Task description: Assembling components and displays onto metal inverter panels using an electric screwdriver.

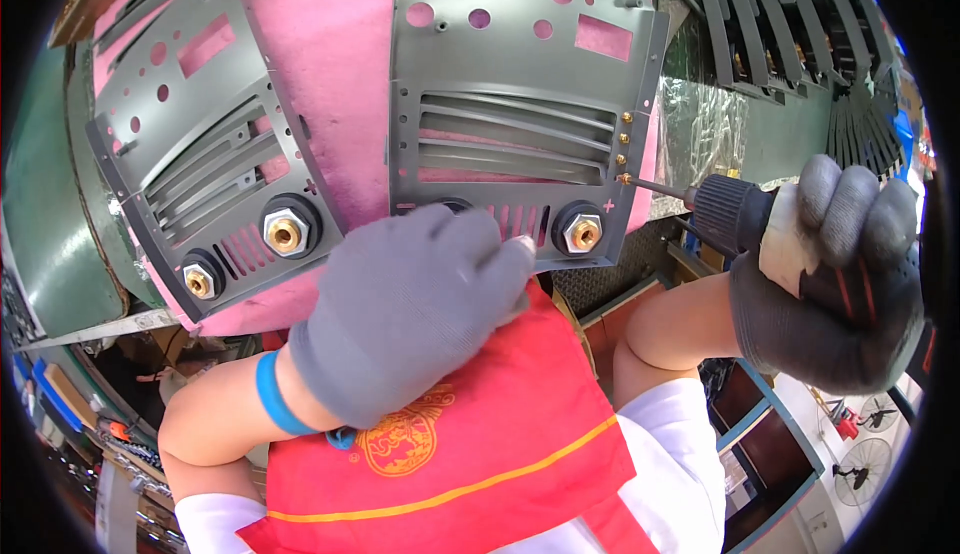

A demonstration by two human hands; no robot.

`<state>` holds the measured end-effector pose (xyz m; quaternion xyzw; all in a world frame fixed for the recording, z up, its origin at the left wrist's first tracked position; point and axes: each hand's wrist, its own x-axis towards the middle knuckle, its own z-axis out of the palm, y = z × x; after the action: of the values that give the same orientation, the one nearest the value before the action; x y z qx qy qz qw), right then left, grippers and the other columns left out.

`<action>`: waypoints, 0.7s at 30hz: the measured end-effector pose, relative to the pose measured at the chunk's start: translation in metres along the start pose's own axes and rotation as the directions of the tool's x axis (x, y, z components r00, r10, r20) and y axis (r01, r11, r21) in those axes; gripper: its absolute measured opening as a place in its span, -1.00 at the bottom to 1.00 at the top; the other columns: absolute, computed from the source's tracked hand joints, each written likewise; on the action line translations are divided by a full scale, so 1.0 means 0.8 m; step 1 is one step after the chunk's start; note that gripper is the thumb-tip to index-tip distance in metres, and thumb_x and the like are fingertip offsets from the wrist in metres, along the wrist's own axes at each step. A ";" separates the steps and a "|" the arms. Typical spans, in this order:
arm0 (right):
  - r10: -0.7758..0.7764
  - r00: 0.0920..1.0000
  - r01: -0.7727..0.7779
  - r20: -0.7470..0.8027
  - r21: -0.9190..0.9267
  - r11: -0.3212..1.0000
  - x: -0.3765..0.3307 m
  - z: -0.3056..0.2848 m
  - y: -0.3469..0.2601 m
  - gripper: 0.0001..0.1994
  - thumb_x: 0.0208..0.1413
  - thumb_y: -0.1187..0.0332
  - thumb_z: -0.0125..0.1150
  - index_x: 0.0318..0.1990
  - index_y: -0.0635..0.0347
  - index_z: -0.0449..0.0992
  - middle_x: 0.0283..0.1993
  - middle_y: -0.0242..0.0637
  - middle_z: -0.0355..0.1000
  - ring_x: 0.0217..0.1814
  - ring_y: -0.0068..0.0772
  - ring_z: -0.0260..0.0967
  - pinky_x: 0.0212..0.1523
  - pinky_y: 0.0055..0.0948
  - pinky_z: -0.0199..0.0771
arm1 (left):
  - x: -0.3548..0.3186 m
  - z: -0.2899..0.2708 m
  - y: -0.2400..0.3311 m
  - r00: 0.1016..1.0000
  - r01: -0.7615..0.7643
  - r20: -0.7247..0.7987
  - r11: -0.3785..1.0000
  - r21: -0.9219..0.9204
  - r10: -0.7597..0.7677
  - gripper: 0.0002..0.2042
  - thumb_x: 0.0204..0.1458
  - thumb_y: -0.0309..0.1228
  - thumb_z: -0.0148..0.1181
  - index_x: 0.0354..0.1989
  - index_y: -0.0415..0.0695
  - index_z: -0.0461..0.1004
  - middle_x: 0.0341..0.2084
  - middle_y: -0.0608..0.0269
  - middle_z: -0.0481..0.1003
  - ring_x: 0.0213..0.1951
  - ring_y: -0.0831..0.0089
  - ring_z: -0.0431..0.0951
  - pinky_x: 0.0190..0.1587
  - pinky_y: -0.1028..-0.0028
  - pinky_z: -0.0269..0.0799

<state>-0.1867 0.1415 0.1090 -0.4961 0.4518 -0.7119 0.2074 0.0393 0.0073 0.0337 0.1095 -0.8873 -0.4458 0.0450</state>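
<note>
On our pink-covered worktop [325, 34] lies the right-hand grey panel [500, 69]; our left fingers [440, 222] bend over its near edge, grip hidden; our right fingers [846, 209] clasp a power screwdriver [732, 212]. Right, a fan [862, 472].

- 1 fisheye view looks steeply down from the wearer's head.
- Close range: left hand [410, 299] at centre, red apron [540, 384] at lower centre.
</note>
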 end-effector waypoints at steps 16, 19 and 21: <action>0.019 0.999 -0.020 0.036 0.037 0.999 -0.021 -0.016 0.011 -0.76 -0.04 0.15 0.18 -0.56 0.03 0.33 -0.51 -0.52 0.21 -0.48 -0.68 0.17 -0.41 -0.59 0.12 | -0.017 0.025 -0.011 0.957 -0.255 -0.033 0.889 0.380 0.289 -0.74 -0.21 -0.46 0.21 -0.26 -0.22 0.53 -0.52 0.32 0.35 -0.48 0.40 0.40 -0.55 0.46 0.25; 0.025 0.999 -0.027 0.047 0.046 0.999 -0.024 -0.018 0.018 -0.74 -0.05 0.14 0.22 -0.58 0.01 0.33 -0.52 -0.55 0.22 -0.49 -0.70 0.20 -0.42 -0.62 0.15 | -0.016 0.022 -0.011 0.962 -0.230 -0.053 0.897 0.376 0.269 -0.75 -0.21 -0.47 0.21 -0.28 -0.20 0.52 -0.53 0.33 0.33 -0.47 0.40 0.39 -0.56 0.45 0.24; 0.032 0.998 -0.035 0.056 0.054 0.998 -0.027 -0.026 0.013 -0.73 -0.06 0.13 0.24 -0.59 -0.01 0.33 -0.53 -0.57 0.23 -0.49 -0.72 0.22 -0.43 -0.64 0.17 | -0.016 0.016 -0.014 0.962 -0.261 0.017 0.901 0.347 0.272 -0.78 -0.21 -0.47 0.22 -0.32 -0.19 0.52 -0.56 0.34 0.31 -0.49 0.42 0.39 -0.59 0.45 0.22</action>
<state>-0.1980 0.1616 0.0869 -0.5022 0.4345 -0.7063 0.2451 0.0515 0.0139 0.0173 0.0003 -0.9575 -0.2708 0.0998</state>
